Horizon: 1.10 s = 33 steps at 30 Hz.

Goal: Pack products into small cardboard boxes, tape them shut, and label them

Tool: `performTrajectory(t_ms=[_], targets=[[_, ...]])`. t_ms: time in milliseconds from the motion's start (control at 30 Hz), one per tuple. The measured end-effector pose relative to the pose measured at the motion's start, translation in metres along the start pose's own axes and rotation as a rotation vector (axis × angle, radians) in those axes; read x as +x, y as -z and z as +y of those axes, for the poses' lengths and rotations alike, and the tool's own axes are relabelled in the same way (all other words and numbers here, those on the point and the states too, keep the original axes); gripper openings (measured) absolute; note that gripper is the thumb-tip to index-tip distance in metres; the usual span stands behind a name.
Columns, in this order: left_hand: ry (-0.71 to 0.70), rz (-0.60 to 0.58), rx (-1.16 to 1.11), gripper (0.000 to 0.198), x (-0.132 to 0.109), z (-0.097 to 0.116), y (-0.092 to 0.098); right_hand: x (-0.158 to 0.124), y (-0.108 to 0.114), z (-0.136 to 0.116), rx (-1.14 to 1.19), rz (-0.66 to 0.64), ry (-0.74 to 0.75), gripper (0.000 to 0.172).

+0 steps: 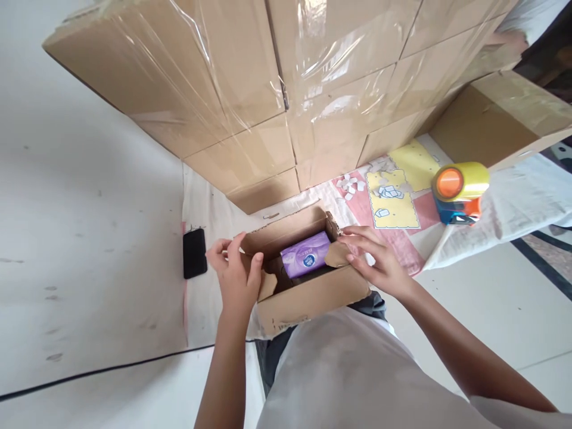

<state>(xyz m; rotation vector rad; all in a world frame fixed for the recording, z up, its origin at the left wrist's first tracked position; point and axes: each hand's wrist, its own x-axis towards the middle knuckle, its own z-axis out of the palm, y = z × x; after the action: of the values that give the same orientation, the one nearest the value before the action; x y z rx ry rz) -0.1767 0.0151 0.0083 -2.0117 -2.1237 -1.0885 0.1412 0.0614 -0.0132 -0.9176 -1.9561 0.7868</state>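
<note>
An open cardboard box [315, 299] stands at the table edge, close against my body. Inside it lies a purple soft pack [304, 255] with a round blue logo, probably tissues. At the box's left end, my left hand [235, 275] holds the wall, thumb by a short torn flap [267, 286] and fingers curled behind. My right hand [379, 262] grips the right end, its fingertips on the edge and thumb beside another bent flap [337, 254]. Neither hand touches the purple pack.
Taped cartons [250, 77] form a wall behind. A black phone [195, 253] lies left. To the right are paper scraps [351, 186], a yellow-patterned cloth [402, 214], a tape dispenser with yellow tape [460, 192] and an open carton [487, 125]. Part of another person [512, 40] shows top right.
</note>
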Motion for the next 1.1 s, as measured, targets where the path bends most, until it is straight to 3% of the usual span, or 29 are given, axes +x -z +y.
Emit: performTrajectory(t_ms=[67, 200, 233, 267, 367, 467, 567, 667, 800, 867, 967, 1033, 1100], targets=[[-0.007, 0.017, -0.149, 0.056, -0.008, -0.002, -0.004, -0.004, -0.002, 0.004, -0.001, -0.007, 0.021, 0.042], [-0.116, -0.391, -0.287, 0.075, -0.026, -0.013, 0.003, -0.004, 0.0, 0.009, 0.03, -0.132, 0.07, 0.053], [-0.139, -0.43, -0.277, 0.076, -0.03, -0.017, 0.006, -0.002, 0.001, 0.009, 0.03, -0.163, 0.073, 0.053], [-0.165, -0.415, -0.27, 0.071, -0.033, -0.02, 0.009, 0.001, 0.002, 0.008, 0.032, -0.184, 0.074, 0.052], [-0.234, -0.206, -0.241, 0.042, -0.04, -0.031, 0.015, 0.007, 0.007, 0.006, 0.073, -0.232, 0.069, 0.057], [-0.291, -0.061, -0.122, 0.047, -0.048, -0.04, 0.015, 0.007, 0.018, 0.006, 0.161, -0.323, 0.035, 0.067], [-0.33, -0.075, 0.007, 0.054, -0.053, -0.046, 0.013, -0.003, 0.031, 0.008, 0.186, -0.375, -0.02, 0.079], [-0.332, -0.197, 0.011, 0.051, -0.054, -0.046, 0.013, -0.013, 0.033, 0.009, 0.064, -0.407, -0.076, 0.099], [-0.287, -0.348, -0.157, 0.039, -0.051, -0.043, 0.015, -0.017, 0.008, 0.006, 0.141, -0.293, -0.031, 0.115], [-0.306, -0.367, -0.218, 0.047, -0.048, -0.042, 0.016, -0.015, -0.008, 0.002, 0.272, -0.188, -0.072, 0.109], [-0.34, -0.175, -0.25, 0.068, -0.041, -0.037, 0.017, -0.01, -0.026, -0.006, 0.387, -0.062, -0.209, 0.087], [-0.325, -0.02, -0.24, 0.073, -0.036, -0.025, 0.019, -0.007, -0.033, -0.01, 0.428, -0.015, -0.259, 0.083], [-0.327, -0.086, -0.145, 0.067, -0.032, -0.007, 0.022, -0.007, -0.038, -0.011, 0.453, 0.015, -0.273, 0.082]])
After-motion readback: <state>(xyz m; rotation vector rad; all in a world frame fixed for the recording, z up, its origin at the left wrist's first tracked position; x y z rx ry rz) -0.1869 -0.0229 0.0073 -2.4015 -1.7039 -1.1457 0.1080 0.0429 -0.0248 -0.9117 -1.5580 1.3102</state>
